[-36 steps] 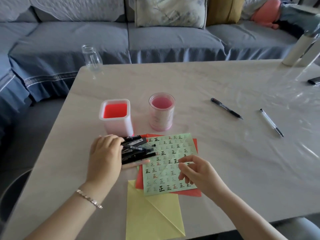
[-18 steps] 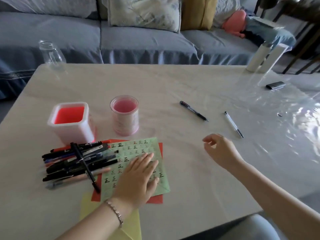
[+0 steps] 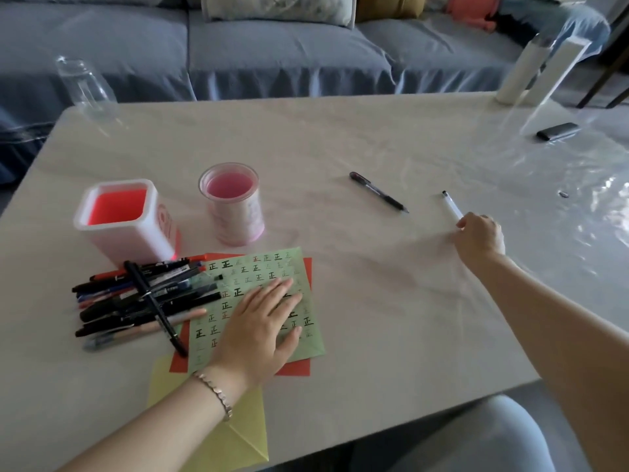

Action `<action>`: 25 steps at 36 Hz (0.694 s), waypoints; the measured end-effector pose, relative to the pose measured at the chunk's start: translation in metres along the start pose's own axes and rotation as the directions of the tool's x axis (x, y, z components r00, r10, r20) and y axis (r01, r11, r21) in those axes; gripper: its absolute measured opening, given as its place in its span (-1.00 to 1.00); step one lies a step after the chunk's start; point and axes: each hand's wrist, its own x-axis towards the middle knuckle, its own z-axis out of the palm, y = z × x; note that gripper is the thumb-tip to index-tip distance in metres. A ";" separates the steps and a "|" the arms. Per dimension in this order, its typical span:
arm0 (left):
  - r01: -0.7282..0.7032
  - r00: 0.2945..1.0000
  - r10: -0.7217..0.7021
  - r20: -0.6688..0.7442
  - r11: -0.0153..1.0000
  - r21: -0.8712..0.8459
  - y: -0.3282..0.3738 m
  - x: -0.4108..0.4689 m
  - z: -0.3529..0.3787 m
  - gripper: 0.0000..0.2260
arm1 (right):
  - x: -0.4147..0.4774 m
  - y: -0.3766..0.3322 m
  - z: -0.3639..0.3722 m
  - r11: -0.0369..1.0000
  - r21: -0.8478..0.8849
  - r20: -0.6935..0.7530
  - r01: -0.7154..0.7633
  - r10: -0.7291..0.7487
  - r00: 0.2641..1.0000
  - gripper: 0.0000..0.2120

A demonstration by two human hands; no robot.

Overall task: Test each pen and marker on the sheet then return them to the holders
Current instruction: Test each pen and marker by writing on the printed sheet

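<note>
A green sheet (image 3: 272, 267) covered in small written marks lies on a red sheet near the table's front left. My left hand (image 3: 262, 321) rests flat on it, fingers straight. Left of the sheet lies a heap of several pens and markers (image 3: 143, 301). Behind them stand a square holder with a red inside (image 3: 119, 216) and a round pink holder (image 3: 235, 202). My right hand (image 3: 481, 235) reaches far right and its fingers close round the near end of a clear white pen (image 3: 451, 204). A black pen (image 3: 377, 191) lies alone mid-table.
A yellow sheet (image 3: 238, 434) sticks out under the red one at the front edge. A clear glass jar (image 3: 85, 86) stands at the far left corner, white cylinders (image 3: 520, 73) at the far right, a dark flat object (image 3: 558, 131) beside them. A sofa runs behind the table.
My left hand left the pen heap and came to rest flat on the green sheet. My right hand travelled from the sheet out to the white pen on the right.
</note>
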 end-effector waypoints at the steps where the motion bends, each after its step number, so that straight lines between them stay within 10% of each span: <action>1: -0.002 1.000 0.002 -0.002 1.000 -0.001 0.000 0.000 0.000 -0.56 | 0.001 0.001 0.000 0.999 0.031 -0.002 -0.029 0.029 1.000 -0.71; 14: 0.002 1.000 -0.002 0.000 1.000 0.001 0.000 0.000 0.001 -0.54 | -0.013 -0.007 -0.002 0.998 -0.056 0.059 0.001 0.002 0.998 -0.69; 18: 0.002 1.000 -0.002 0.005 1.000 -0.004 0.001 0.000 0.000 -0.55 | -0.029 -0.014 -0.010 0.981 0.182 0.170 -0.069 0.038 0.985 -0.82; 25: -0.009 1.000 0.005 -0.030 0.993 -0.118 0.005 -0.006 -0.010 -0.58 | -0.116 -0.057 -0.032 0.344 0.847 0.480 -0.405 -0.166 0.861 -0.87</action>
